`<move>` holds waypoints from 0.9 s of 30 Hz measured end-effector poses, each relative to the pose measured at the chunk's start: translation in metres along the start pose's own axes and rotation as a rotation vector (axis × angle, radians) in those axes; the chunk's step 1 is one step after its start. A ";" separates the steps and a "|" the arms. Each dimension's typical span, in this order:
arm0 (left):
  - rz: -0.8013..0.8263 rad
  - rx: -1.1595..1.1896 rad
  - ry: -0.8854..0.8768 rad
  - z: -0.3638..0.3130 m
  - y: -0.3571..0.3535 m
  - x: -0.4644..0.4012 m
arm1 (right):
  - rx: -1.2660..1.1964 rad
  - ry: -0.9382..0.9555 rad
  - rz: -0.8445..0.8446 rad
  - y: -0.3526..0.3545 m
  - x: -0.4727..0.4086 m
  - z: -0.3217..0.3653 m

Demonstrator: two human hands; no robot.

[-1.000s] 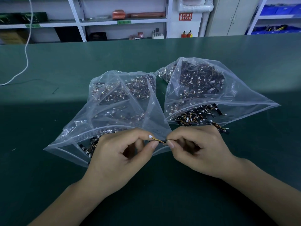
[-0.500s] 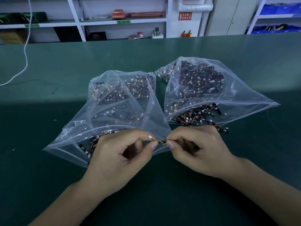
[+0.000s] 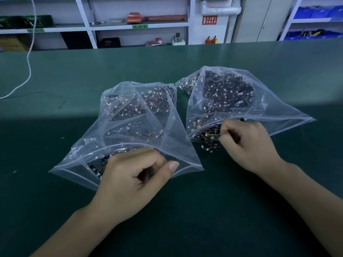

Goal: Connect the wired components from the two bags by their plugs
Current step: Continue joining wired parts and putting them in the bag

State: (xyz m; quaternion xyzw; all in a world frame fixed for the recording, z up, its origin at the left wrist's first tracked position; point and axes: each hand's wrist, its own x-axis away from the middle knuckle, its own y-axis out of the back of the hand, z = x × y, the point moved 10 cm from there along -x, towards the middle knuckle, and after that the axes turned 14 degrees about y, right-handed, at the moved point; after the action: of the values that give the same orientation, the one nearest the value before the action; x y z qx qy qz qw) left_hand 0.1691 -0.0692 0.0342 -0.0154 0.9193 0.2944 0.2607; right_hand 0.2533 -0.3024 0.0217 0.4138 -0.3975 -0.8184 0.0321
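Note:
Two clear zip bags lie on the green bench, each full of small dark wired components with white plugs. My left hand (image 3: 133, 175) sits at the open mouth of the left bag (image 3: 130, 123), fingers curled, thumb stretched toward the bag's rim; its fingertips are hidden, and nothing shows in its grip. My right hand (image 3: 246, 140) is at the mouth of the right bag (image 3: 259, 112), its thumb and forefinger pinched together at a loose pile of wired components (image 3: 210, 140) that spills out there. The hands are well apart.
A white cable (image 3: 27, 58) hangs down and runs off the bench's far left. Behind the bench (image 3: 185, 219) stand white shelves (image 3: 139, 26) with boxes, and blue bins (image 3: 315, 13) at the far right.
The hands held one orange-wired piece between them in front of the bags. They have parted: the left went to the left bag's mouth, the right to the pile at the right bag.

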 end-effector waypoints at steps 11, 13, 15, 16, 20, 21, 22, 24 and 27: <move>0.053 -0.305 0.112 0.028 -0.003 -0.006 | 0.293 -0.178 -0.051 0.015 0.005 -0.036; 0.074 -0.384 0.104 0.030 -0.003 -0.008 | 0.292 -0.171 -0.062 0.017 0.005 -0.036; 0.110 -0.464 0.101 0.034 -0.006 -0.008 | 0.290 -0.163 -0.062 0.017 0.004 -0.034; 0.127 -0.495 0.107 0.037 -0.007 -0.007 | 0.289 -0.155 -0.063 0.017 0.004 -0.032; 0.151 -0.558 0.127 0.040 -0.007 -0.006 | 0.253 -0.083 -0.078 0.014 0.003 -0.015; 0.150 -0.563 0.129 0.040 -0.006 -0.007 | 0.235 -0.067 -0.077 0.012 0.003 -0.010; 0.147 -0.568 0.126 0.039 -0.005 -0.008 | 0.218 -0.051 -0.075 0.010 0.002 -0.005; 0.151 -0.577 0.109 0.037 -0.004 -0.009 | 0.191 -0.019 -0.070 0.007 0.002 0.003; 0.152 -0.608 0.116 0.039 -0.003 -0.009 | 0.159 0.019 -0.066 0.003 0.002 0.011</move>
State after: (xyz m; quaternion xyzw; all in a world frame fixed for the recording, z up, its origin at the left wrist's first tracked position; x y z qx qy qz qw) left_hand 0.1956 -0.0514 0.0101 -0.0409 0.8009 0.5731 0.1685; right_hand 0.2437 -0.2986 0.0259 0.4358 -0.4469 -0.7809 -0.0242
